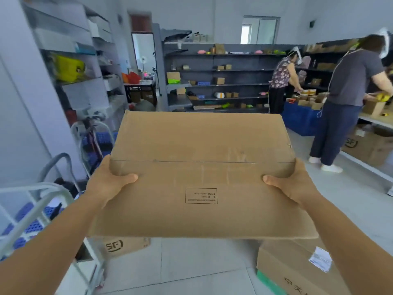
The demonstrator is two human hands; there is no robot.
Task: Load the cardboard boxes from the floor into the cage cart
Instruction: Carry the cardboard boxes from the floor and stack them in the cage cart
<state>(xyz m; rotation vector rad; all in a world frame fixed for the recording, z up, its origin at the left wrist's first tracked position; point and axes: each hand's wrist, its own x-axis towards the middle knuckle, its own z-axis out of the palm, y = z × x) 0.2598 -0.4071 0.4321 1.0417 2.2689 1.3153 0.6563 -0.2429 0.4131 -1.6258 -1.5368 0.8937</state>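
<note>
We hold a flat cardboard box (202, 173) at mid-frame, lifted clear of the floor, one hand at each side edge so it stays level for carrying. Our left hand (108, 184) and right hand (291, 184) each curl round an edge, thumbs on top. The cage cart (42, 201) waits lower left.

Held box (202, 173) above floor boxes (291, 271), cage cart (42, 201) left.
</note>
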